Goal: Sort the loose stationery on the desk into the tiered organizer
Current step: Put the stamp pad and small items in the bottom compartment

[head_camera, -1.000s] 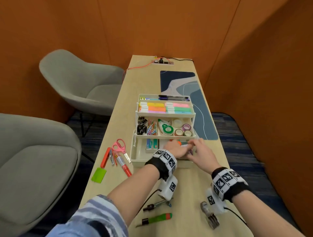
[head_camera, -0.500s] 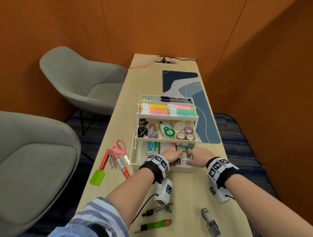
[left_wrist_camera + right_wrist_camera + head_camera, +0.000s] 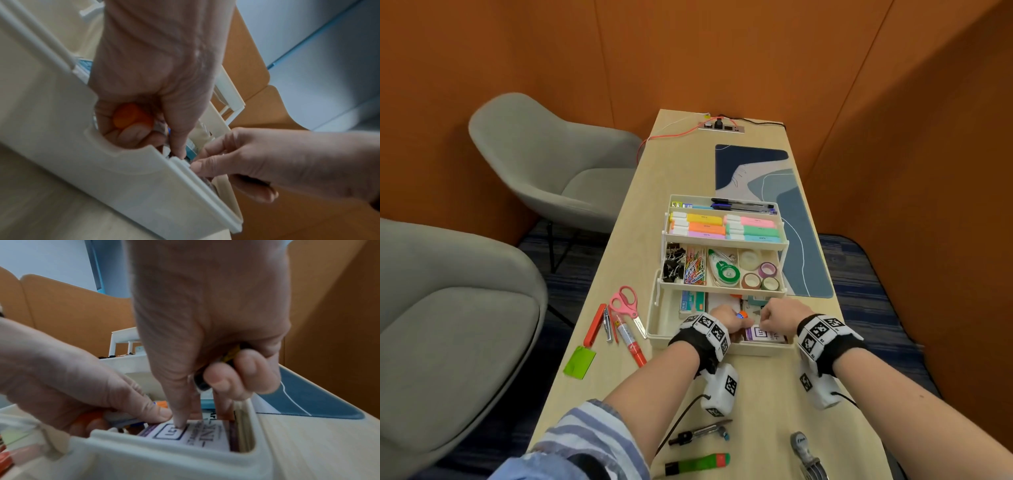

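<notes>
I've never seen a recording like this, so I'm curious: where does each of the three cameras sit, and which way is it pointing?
Head: worn on the head, looking down the pale wooden desk at the cream tiered plastic organizer; both forearms show.
Left wrist: looks along the left hand, whose fingers grip an orange-capped tube in the bottom tray.
Right wrist: looks along the right hand, touching a white-and-purple ink box while curled round a small dark item.
All views share both hands and the organizer.
</notes>
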Available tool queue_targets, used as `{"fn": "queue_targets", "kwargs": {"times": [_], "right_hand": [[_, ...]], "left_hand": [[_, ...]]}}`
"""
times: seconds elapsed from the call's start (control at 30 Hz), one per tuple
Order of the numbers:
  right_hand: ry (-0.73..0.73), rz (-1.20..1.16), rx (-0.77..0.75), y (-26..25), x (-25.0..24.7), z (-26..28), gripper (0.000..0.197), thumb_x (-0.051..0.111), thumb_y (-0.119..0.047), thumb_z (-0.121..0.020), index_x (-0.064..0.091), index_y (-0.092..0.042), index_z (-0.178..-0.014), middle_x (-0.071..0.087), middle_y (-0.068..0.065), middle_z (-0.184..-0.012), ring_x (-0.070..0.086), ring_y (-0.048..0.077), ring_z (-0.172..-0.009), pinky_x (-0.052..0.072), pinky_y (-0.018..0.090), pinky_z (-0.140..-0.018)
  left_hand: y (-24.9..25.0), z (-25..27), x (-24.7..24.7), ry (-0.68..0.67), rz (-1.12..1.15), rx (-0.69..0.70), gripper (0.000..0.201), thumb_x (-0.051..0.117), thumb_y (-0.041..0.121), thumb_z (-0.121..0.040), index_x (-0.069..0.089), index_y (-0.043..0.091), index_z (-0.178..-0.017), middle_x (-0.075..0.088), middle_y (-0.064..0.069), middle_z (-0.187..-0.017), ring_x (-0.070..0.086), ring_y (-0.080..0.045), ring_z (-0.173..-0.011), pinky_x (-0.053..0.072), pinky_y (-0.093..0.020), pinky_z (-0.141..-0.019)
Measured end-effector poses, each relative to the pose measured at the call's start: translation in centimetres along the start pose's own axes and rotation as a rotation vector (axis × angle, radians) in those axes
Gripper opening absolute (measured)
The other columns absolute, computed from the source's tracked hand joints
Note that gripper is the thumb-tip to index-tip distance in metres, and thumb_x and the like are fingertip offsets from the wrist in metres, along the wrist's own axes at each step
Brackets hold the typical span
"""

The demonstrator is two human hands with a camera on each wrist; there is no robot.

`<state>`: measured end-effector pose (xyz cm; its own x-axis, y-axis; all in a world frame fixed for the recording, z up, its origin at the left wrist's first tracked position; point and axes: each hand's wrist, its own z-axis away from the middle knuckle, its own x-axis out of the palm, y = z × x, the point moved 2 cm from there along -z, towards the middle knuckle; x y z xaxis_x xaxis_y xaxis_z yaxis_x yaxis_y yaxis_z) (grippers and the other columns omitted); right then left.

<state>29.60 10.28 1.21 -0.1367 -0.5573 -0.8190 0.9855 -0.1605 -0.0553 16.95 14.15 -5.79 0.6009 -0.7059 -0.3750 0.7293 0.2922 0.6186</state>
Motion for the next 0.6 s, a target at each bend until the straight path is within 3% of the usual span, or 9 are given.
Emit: {"fn": "queue_targets", "kwargs": {"times": [0.2,0.3,0.37,0.47,0.6], "right_hand": [[-0.094,0.035,-0.021,-0.7,-0.7,0.2,0.031,0.052,-0.035,-0.092,0.067,-0.017,-0.112,0.067,0.005,-0.11,0.061,0.021,-0.1,0.045,0.026,-0.08],[-0.151,0.057,-0.021,-1.0,-0.6,0.6,0.033,0.053,-0.036,-0.092,0.065,-0.016,-0.116,0.067,0.005,-0.111,0.059,0.019,-0.088,0.045,0.025,-0.074],[-0.163,0.056,-0.021,-1.0,-0.4,0.8,0.034,0.053,-0.034,-0.092,0.063,-0.016,-0.119,0.066,0.004,-0.109,0.057,0.018,-0.084,0.046,0.025,-0.069],[-0.162,0.068,-0.051,-1.0,-0.4,1.1,0.034,0.05,-0.031,-0.094,0.059,-0.016,-0.123,0.065,0.005,-0.115,0.061,0.022,-0.096,0.045,0.024,-0.069],[-0.157,0.085,-0.097,-0.9,-0.6,1.1,0.033,0.046,-0.031,-0.096,0.06,-0.015,-0.121,0.065,0.005,-0.11,0.055,0.019,-0.082,0.042,0.023,-0.069]], "left_hand": [[0.6,0.7,0.0,-0.023,0.004,-0.039,0.034,0.057,0.036,-0.093,0.051,0.011,-0.07,0.05,-0.003,-0.057,0.044,-0.014,-0.045,0.033,-0.021,-0.047],[0.9,1.3,0.0,-0.029,-0.059,-0.012,0.037,0.055,0.037,-0.094,0.049,0.013,-0.066,0.051,0.001,-0.046,0.042,-0.009,-0.033,0.033,-0.019,-0.041],[0.9,1.3,-0.1,-0.061,-0.075,0.004,0.035,0.057,0.038,-0.092,0.051,0.014,-0.067,0.05,0.004,-0.04,0.043,-0.009,-0.035,0.034,-0.019,-0.043],[0.7,1.2,0.0,-0.095,-0.046,0.006,0.03,0.059,0.036,-0.091,0.051,0.015,-0.072,0.051,0.0,-0.054,0.042,-0.011,-0.042,0.033,-0.02,-0.046],[0.4,1.2,0.0,-0.1,0.031,-0.025,0.03,0.06,0.035,-0.091,0.052,0.015,-0.071,0.049,0.0,-0.056,0.039,-0.011,-0.041,0.032,-0.02,-0.044]]}}
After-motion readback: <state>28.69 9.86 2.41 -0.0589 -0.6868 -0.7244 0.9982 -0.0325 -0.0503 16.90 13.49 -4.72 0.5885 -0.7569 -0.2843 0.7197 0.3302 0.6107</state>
